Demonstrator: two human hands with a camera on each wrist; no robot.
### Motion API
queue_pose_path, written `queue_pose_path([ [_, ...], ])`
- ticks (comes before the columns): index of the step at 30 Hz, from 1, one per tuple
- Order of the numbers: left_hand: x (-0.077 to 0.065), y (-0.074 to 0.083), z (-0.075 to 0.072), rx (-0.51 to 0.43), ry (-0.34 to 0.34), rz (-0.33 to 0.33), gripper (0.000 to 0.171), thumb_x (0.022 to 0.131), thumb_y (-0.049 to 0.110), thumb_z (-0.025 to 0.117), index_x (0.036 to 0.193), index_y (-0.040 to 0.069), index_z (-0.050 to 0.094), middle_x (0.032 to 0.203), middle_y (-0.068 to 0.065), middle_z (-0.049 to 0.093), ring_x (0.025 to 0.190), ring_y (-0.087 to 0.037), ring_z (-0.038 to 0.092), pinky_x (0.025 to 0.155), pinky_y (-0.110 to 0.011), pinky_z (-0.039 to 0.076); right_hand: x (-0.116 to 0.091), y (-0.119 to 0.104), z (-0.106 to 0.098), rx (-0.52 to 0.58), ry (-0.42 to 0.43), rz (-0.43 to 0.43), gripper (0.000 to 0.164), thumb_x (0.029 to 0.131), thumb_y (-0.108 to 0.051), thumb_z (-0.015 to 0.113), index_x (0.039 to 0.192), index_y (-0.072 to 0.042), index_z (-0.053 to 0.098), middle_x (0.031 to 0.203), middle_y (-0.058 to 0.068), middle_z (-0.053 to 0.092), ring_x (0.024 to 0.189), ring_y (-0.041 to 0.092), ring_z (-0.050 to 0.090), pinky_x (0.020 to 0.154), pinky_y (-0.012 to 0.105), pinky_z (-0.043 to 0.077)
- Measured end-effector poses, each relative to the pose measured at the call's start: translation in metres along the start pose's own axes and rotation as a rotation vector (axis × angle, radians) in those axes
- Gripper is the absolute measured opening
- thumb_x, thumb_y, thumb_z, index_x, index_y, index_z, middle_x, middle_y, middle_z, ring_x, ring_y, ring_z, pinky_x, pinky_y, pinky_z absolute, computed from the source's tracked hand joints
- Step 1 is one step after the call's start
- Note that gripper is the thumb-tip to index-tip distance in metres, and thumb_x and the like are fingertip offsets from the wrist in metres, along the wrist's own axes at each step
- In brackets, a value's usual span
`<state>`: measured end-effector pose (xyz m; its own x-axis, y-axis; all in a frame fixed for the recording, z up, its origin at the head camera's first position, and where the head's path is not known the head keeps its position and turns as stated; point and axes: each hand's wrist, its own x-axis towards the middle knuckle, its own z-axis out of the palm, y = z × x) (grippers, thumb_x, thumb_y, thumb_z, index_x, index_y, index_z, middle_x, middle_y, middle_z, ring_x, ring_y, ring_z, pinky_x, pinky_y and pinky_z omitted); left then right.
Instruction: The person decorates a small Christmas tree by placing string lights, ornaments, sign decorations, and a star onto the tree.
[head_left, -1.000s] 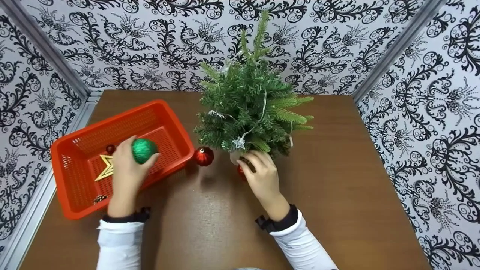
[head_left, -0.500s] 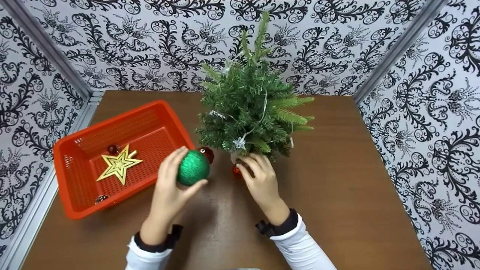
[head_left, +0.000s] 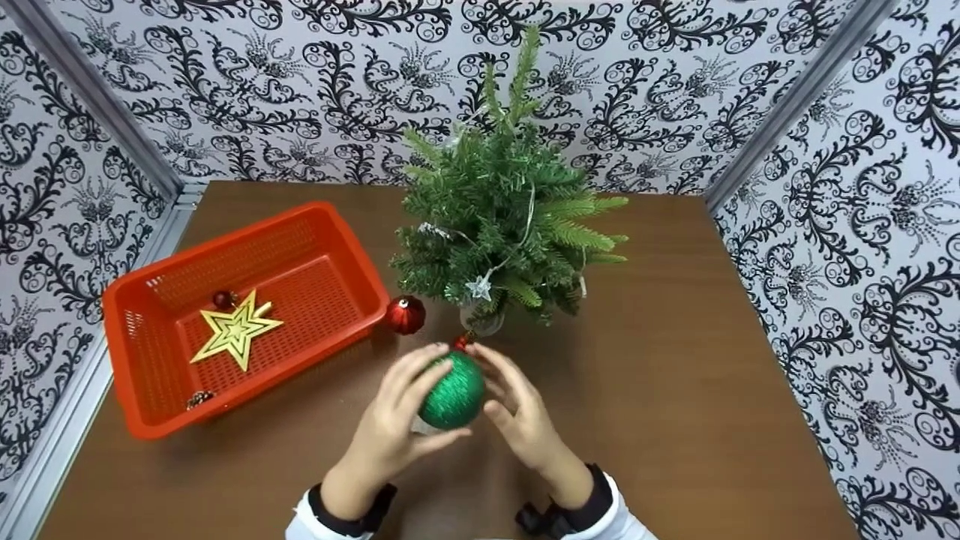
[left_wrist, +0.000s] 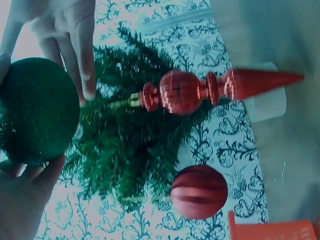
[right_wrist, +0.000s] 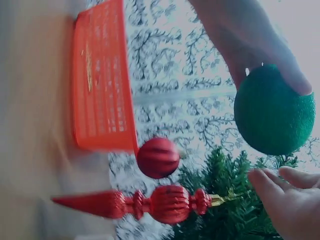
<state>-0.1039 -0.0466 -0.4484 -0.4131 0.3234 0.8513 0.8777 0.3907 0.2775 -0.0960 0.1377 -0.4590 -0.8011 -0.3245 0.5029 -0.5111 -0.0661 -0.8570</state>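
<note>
A glittery green ball ornament is gripped in my left hand, fingers over its far side and thumb below. Close by on its right, my right hand has its fingers extended, with fingertips next to the ball. In the right wrist view a gap shows between those fingers and the ball. Beyond the hands hangs a red finial ornament, point down, its gold cap towards the small artificial Christmas tree. In the head view the ball and hands hide most of it. A red ribbed ball ornament hangs at the tree's left.
An orange-red plastic basket stands at the left, its right end beside the red ball. It holds a gold star, a small dark red ball and a pine cone. Patterned walls surround the brown table.
My left hand has lifted the green ball out of the basket and carried it right, in front of the tree. My right hand has let go of the red finial and drawn back beside the ball.
</note>
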Motion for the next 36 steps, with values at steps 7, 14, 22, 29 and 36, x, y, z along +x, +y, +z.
queue_pose_path([
  [7,-0.002,0.003,0.011,-0.059,-0.088,0.089,0.071,0.066,0.037,0.076,0.119,-0.003,0.051,0.121,-0.023,0.049,0.112,-0.035,0.046,0.097,-0.040,0.038,-0.008,0.002,-0.008,0.272,-0.143,0.245,0.069,0.086,-0.033,0.057,0.138,-0.001,0.023,0.139,0.019,0.028,0.122,0.023,0.039,0.092,0.035,0.043],
  [14,-0.010,0.003,0.018,-0.049,-0.049,0.071,0.076,0.063,0.034,0.078,0.121,-0.004,0.047,0.126,-0.028,0.041,0.119,-0.038,0.039,0.102,-0.041,0.032,-0.010,0.003,-0.011,0.311,-0.107,0.267,0.067,0.084,-0.025,0.062,0.135,0.000,0.028,0.135,0.019,0.033,0.115,0.024,0.047,0.088,0.037,0.046],
  [22,-0.017,0.020,0.026,-0.178,0.083,-0.243,0.100,0.063,0.038,0.078,0.126,-0.018,0.024,0.133,-0.036,0.019,0.128,-0.036,0.020,0.108,-0.034,0.020,-0.016,0.006,-0.010,0.281,-0.023,0.248,0.074,0.079,-0.029,0.067,0.135,-0.003,0.028,0.137,0.016,0.030,0.120,0.025,0.041,0.094,0.035,0.041],
  [29,-0.019,0.028,0.034,-0.615,0.102,-0.513,0.099,0.073,0.047,0.065,0.136,-0.010,0.013,0.136,-0.030,0.021,0.128,-0.028,0.027,0.104,-0.025,0.028,-0.021,0.011,-0.005,0.238,0.050,0.193,0.084,0.071,-0.038,0.070,0.135,-0.004,0.028,0.138,0.016,0.031,0.123,0.025,0.038,0.097,0.032,0.038],
  [36,-0.033,0.023,0.041,-0.710,0.015,-0.646,0.090,0.073,0.047,0.065,0.140,0.007,0.020,0.139,-0.015,0.027,0.125,-0.023,0.032,0.099,-0.030,0.036,-0.022,0.015,-0.001,0.165,0.030,0.058,0.086,0.069,-0.032,0.070,0.134,0.002,0.026,0.135,0.020,0.035,0.124,0.024,0.036,0.098,0.029,0.036],
])
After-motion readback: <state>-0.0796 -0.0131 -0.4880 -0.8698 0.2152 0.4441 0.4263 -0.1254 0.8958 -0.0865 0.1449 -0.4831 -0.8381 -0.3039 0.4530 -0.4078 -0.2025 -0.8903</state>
